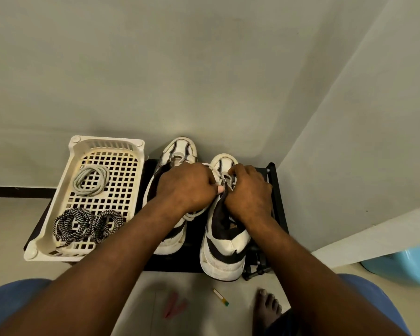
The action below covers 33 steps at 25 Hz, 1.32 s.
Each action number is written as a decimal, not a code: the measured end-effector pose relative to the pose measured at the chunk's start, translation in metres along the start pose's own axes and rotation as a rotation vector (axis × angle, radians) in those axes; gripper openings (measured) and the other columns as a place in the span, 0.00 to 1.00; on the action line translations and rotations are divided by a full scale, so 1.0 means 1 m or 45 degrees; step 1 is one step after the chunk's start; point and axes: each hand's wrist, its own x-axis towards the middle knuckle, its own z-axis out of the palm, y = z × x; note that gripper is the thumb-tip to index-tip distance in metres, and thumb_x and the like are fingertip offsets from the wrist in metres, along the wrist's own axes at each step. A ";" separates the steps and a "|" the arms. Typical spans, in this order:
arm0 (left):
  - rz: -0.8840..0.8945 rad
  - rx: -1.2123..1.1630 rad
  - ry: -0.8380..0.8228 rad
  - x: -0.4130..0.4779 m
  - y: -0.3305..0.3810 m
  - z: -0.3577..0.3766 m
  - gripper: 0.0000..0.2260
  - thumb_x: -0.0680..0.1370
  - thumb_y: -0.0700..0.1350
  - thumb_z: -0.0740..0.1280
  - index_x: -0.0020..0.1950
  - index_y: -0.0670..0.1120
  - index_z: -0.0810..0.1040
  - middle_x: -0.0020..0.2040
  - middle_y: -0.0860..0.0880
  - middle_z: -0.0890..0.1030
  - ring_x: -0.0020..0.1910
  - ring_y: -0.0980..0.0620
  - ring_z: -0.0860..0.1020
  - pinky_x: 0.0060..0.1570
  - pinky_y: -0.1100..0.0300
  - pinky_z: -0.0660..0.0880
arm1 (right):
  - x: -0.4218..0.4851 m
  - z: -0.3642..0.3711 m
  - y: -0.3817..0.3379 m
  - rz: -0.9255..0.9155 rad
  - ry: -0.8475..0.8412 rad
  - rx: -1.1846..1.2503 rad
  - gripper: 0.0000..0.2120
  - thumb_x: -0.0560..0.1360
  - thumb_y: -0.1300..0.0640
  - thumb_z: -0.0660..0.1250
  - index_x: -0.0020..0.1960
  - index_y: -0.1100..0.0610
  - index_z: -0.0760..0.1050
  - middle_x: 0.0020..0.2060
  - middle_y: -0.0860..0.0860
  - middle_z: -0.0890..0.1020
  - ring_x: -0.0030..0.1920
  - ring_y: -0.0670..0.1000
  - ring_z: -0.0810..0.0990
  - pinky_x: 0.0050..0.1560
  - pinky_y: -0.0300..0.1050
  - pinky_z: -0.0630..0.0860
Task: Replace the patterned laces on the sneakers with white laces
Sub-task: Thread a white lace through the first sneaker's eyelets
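Both forearms reach away and converge. The left hand and right hand sit knuckles-up, almost touching, fingers curled, pinching the white lace.

Perforated cream plastic basket, braided cloth laces.

Low black rack down on the tiled floor.
White plastic basket on its left end; left sneaker and right sneaker alongside, toes to the wall, right heel overhanging the front.
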 end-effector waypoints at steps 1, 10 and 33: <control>-0.019 -0.033 -0.025 0.001 0.002 0.002 0.14 0.80 0.62 0.66 0.58 0.57 0.85 0.56 0.53 0.84 0.58 0.47 0.81 0.56 0.51 0.78 | 0.000 0.000 0.001 -0.001 0.004 0.003 0.21 0.76 0.51 0.70 0.69 0.49 0.74 0.65 0.52 0.78 0.66 0.57 0.74 0.67 0.60 0.70; -0.226 -0.129 0.199 -0.001 0.011 0.027 0.10 0.81 0.54 0.65 0.55 0.53 0.84 0.50 0.49 0.84 0.50 0.45 0.81 0.45 0.54 0.77 | 0.001 0.003 0.000 0.007 0.043 0.019 0.20 0.77 0.49 0.69 0.68 0.49 0.75 0.63 0.52 0.79 0.65 0.56 0.75 0.66 0.60 0.70; 0.176 0.230 0.367 0.021 -0.021 0.012 0.15 0.80 0.48 0.65 0.66 0.57 0.80 0.66 0.50 0.77 0.63 0.43 0.74 0.57 0.47 0.76 | 0.003 -0.015 0.009 -0.111 -0.303 0.090 0.32 0.73 0.45 0.71 0.75 0.44 0.67 0.74 0.50 0.68 0.73 0.56 0.68 0.68 0.57 0.74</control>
